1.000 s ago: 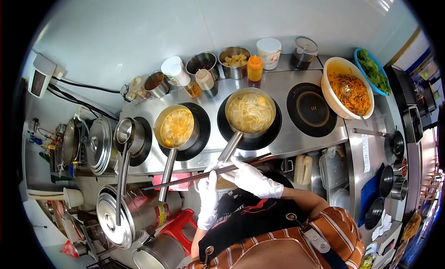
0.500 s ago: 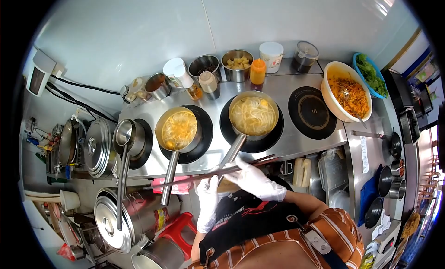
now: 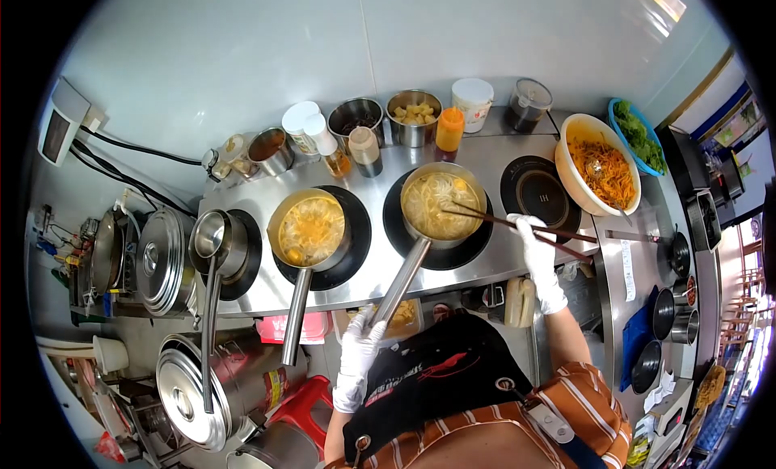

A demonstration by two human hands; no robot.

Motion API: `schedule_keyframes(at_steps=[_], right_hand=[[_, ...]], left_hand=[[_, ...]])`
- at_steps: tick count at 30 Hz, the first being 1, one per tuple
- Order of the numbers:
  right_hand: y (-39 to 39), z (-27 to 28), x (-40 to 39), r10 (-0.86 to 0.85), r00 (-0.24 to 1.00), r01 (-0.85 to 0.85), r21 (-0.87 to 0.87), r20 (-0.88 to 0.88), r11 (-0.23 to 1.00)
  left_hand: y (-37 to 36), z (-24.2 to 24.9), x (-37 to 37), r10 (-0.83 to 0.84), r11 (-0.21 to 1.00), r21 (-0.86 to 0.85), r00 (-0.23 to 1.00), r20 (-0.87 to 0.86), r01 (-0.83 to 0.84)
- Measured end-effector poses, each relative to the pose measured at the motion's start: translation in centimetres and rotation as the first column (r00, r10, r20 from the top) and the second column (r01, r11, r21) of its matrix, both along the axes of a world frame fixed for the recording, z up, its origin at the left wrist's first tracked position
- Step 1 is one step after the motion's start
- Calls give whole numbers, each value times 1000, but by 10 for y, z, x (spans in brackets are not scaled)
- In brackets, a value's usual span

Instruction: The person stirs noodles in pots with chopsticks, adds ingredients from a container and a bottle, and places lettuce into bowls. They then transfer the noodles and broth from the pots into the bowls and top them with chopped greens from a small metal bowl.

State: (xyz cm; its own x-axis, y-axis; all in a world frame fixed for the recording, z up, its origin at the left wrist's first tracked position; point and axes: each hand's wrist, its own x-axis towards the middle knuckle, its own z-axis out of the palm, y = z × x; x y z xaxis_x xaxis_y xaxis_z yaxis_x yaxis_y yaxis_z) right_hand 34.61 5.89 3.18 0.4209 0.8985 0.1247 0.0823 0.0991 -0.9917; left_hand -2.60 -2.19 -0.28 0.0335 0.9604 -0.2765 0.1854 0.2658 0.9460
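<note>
My gloved right hand is closed around a pair of long dark chopsticks. Their tips reach into the noodles in the right-hand saucepan, which sits on a black burner. At the end of that pan's long metal handle, my gloved left hand has its fingers closed on the grip. To the left, a second saucepan holds noodles in yellowish broth, its handle pointing toward me. A ladle rests in a smaller pot farther left.
Along the wall stand a pot of yellow chunks, an orange squeeze bottle and several other containers. A flat burner lies right of the pans, beside a bowl of shredded orange food. Large lidded pots stand at left.
My hands have moved apart. The right one has carried the chopsticks rightward and their tips are now in the noodles; the left has closed on the saucepan handle.
</note>
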Motion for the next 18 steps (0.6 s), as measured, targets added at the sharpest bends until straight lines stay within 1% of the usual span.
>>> schedule_keyframes(at_steps=[1, 3, 4, 5, 6, 7, 8, 9, 11, 13, 15, 18], right_hand=[[-2, 3, -8, 50, 999, -50, 31, -8, 998], [-1, 9, -28, 103, 982, -108, 21, 161, 994], [0, 14, -41, 127, 973, -130, 3, 192, 992], [6, 16, -49, 138, 949, -155, 36, 284, 987], [13, 9, -53, 141, 964, -166, 95, 225, 982], [22, 1, -53, 148, 975, -175, 155, 167, 972], [30, -4, -50, 141, 978, -160, 122, 150, 979], [35, -1, -46, 119, 972, -146, 126, 204, 981], [37, -5, -34, 54, 978, -74, 95, 202, 993], [27, 3, -25, 5, 981, -29, 120, 194, 992], [9, 13, -22, -42, 978, 30, 63, 205, 998], [-10, 14, -30, -8, 988, -2, 63, 154, 998]], left_hand=[[2, 10, 4, -58, 998, -19, 997, -56, 57], [4, 6, 8, -135, 991, -12, 960, -247, 137], [5, 2, 8, -140, 990, -15, 959, -247, 141], [6, -3, 9, -136, 989, 22, 956, -259, 147], [7, -7, 9, -131, 987, 59, 954, -269, 152], [8, -8, 9, -133, 986, 57, 954, -269, 154], [9, -9, 9, -137, 987, 39, 952, -273, 153], [10, -9, 8, -140, 988, 21, 950, -277, 152], [10, -6, 9, -140, 988, 27, 948, -286, 154], [11, -6, 9, -137, 988, 33, 946, -293, 154], [10, -9, 9, -141, 986, 43, 938, -316, 162], [10, -6, 9, -137, 988, 21, 947, -290, 150]])
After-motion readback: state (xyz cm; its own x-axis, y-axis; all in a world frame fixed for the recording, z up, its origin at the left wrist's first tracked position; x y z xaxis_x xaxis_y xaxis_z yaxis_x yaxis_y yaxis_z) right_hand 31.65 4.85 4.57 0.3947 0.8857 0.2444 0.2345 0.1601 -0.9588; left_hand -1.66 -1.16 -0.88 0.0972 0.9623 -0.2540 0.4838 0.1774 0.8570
